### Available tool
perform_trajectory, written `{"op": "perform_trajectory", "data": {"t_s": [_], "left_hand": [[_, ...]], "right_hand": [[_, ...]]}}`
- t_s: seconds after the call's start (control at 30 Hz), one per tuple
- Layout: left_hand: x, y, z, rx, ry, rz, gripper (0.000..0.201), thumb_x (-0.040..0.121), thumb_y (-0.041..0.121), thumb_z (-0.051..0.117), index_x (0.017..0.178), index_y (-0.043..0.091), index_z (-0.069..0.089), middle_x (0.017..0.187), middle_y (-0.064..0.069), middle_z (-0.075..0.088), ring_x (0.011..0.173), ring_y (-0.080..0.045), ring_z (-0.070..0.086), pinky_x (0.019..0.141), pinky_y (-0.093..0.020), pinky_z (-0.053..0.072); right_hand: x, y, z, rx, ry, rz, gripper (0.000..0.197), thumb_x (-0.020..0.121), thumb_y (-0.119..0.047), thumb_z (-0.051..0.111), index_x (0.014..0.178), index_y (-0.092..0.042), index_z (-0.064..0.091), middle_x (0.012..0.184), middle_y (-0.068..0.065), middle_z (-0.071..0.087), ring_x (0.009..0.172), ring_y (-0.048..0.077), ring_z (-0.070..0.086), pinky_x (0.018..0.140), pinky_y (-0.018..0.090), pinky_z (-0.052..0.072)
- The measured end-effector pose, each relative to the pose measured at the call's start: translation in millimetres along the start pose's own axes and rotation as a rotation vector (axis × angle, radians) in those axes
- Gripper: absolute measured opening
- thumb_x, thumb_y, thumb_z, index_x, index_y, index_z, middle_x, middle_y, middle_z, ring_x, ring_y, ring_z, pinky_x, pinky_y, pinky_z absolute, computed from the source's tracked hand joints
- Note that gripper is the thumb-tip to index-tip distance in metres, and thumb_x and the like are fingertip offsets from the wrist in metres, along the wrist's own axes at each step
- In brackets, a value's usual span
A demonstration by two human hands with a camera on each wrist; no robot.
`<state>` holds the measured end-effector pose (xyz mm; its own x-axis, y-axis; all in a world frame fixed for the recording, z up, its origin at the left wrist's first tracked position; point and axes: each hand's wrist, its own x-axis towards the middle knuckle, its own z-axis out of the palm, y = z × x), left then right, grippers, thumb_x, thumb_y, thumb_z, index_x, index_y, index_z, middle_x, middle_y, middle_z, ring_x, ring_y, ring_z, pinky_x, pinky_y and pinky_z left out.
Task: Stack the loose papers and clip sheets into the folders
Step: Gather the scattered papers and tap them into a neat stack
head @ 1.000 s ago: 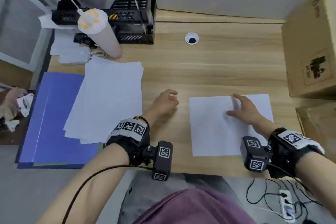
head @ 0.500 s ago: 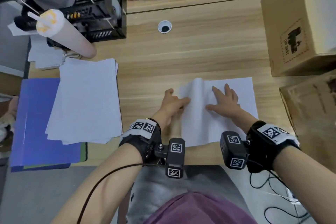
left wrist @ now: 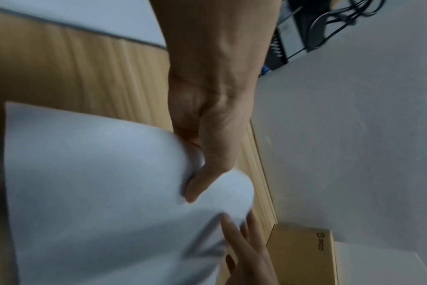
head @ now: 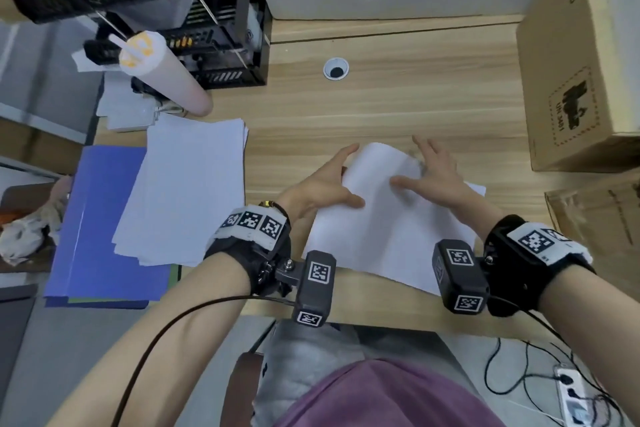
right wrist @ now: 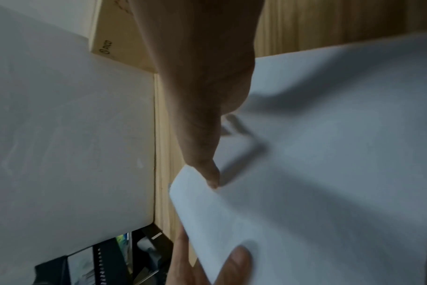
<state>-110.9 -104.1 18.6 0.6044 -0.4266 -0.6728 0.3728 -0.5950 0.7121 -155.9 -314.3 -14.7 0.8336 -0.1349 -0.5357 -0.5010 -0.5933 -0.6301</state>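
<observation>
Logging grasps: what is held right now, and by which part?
Left hand pinches the white paper sheet by its left edge; right hand presses on top.

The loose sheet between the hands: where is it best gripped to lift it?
At its raised left edge, coming from the left: the sheet bows up there, off the desk, so the left hand can pinch thumb over, fingers under.

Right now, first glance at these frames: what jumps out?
Both hands at the desk's front centre: the left hand pinches the lifted edge of a white sheet while the right hand lies spread on it. To the left, a loose paper stack overlaps a blue folder. A cardboard box fills the right rear corner.
</observation>
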Motion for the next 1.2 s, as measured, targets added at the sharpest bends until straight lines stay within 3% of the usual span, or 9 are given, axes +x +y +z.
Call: {"op": "perform_trajectory", "data": {"t_s": [0.13, 0.23, 0.4, 0.5, 0.57, 0.67, 0.83, 0.97, 1.2], "left_hand": [[-8, 16, -32, 0.199, 0.019, 0.122, 0.097, 0.077, 0.006, 0.078, 0.151, 0.035, 0.022, 0.123, 0.008, 0.051, 0.108, -0.008, 0.053, 0.073, -0.004, 0.047], [-6, 15, -53, 0.063, 0.292, 0.168, 0.079, 0.076, 0.009, 0.08, 0.142, 0.028, 0.041, 0.101, 0.004, 0.063, 0.094, -0.006, 0.06, 0.069, -0.004, 0.048], [-7, -16, -70, -0.242, 0.567, 0.103, 0.046, 0.08, 0.026, 0.077, 0.123, 0.027, 0.059, 0.095, 0.004, 0.071, 0.103, -0.004, 0.063, 0.088, -0.021, 0.047], [-8, -38, -63, -0.351, 0.514, 0.021, 0.037, 0.087, 0.049, 0.064, 0.119, 0.03, 0.059, 0.116, 0.004, 0.067, 0.11, -0.011, 0.062, 0.096, -0.035, 0.05], [-10, -48, -56, -0.415, 0.419, -0.034, 0.04, 0.088, 0.059, 0.056, 0.118, 0.032, 0.058, 0.111, 0.018, 0.068, 0.102, 0.0, 0.064, 0.09, -0.026, 0.05], [-13, -64, -53, -0.387, 0.344, -0.072, 0.026, 0.094, 0.042, 0.059, 0.116, 0.029, 0.056, 0.098, 0.026, 0.063, 0.093, 0.009, 0.061, 0.071, -0.01, 0.044], [-25, -97, -81, -0.307, 0.424, -0.065, 0.033, 0.094, 0.023, 0.061, 0.126, 0.018, 0.059, 0.118, 0.004, 0.068, 0.103, -0.012, 0.066, 0.087, -0.025, 0.053], [-45, -124, -132, -0.313, 0.551, -0.074, 0.025, 0.093, 0.018, 0.057, 0.116, 0.015, 0.064, 0.11, 0.001, 0.07, 0.095, -0.015, 0.069, 0.079, -0.026, 0.057], [-78, -175, -230, -0.23, 0.657, -0.066, 0.022, 0.092, 0.018, 0.057, 0.114, 0.019, 0.06, 0.114, 0.001, 0.067, 0.104, -0.02, 0.065, 0.094, -0.04, 0.053]], "right_hand": [[3, -18, -5, 0.223, -0.201, -0.085, 0.054, 0.082, -0.031, 0.073, 0.131, -0.026, 0.052, 0.125, -0.001, 0.063, 0.104, 0.012, 0.064, 0.089, 0.031, 0.053], [-2, -19, 3, 0.357, -0.225, -0.101, 0.024, 0.091, -0.01, 0.061, 0.115, -0.011, 0.065, 0.108, 0.007, 0.072, 0.079, 0.011, 0.069, 0.066, 0.021, 0.055], [1, -9, 22, 0.587, -0.014, 0.026, 0.025, 0.093, -0.004, 0.055, 0.116, -0.01, 0.063, 0.108, 0.012, 0.071, 0.08, 0.021, 0.069, 0.073, 0.033, 0.055], [2, -13, 32, 0.766, 0.015, 0.073, 0.03, 0.094, 0.001, 0.052, 0.123, -0.004, 0.059, 0.107, 0.012, 0.071, 0.078, 0.021, 0.071, 0.07, 0.035, 0.057], [2, -18, 37, 0.841, 0.031, 0.103, 0.027, 0.094, 0.002, 0.051, 0.119, -0.006, 0.058, 0.097, 0.005, 0.071, 0.066, 0.012, 0.071, 0.058, 0.027, 0.058], [10, -30, 56, 0.902, 0.046, 0.155, 0.026, 0.094, 0.001, 0.052, 0.118, -0.009, 0.058, 0.089, 0.0, 0.071, 0.063, 0.009, 0.07, 0.055, 0.026, 0.057], [19, -54, 94, 0.87, 0.006, 0.203, 0.026, 0.093, -0.001, 0.051, 0.117, -0.006, 0.06, 0.095, 0.007, 0.071, 0.071, 0.018, 0.068, 0.06, 0.028, 0.057], [23, -90, 132, 0.733, -0.105, 0.19, 0.018, 0.089, -0.005, 0.053, 0.102, -0.012, 0.062, 0.088, 0.01, 0.064, 0.077, 0.025, 0.057, 0.065, 0.033, 0.043], [34, -173, 203, 0.632, -0.19, 0.131, 0.022, 0.088, 0.005, 0.053, 0.105, -0.008, 0.058, 0.088, 0.014, 0.066, 0.074, 0.025, 0.064, 0.07, 0.033, 0.054]]}}
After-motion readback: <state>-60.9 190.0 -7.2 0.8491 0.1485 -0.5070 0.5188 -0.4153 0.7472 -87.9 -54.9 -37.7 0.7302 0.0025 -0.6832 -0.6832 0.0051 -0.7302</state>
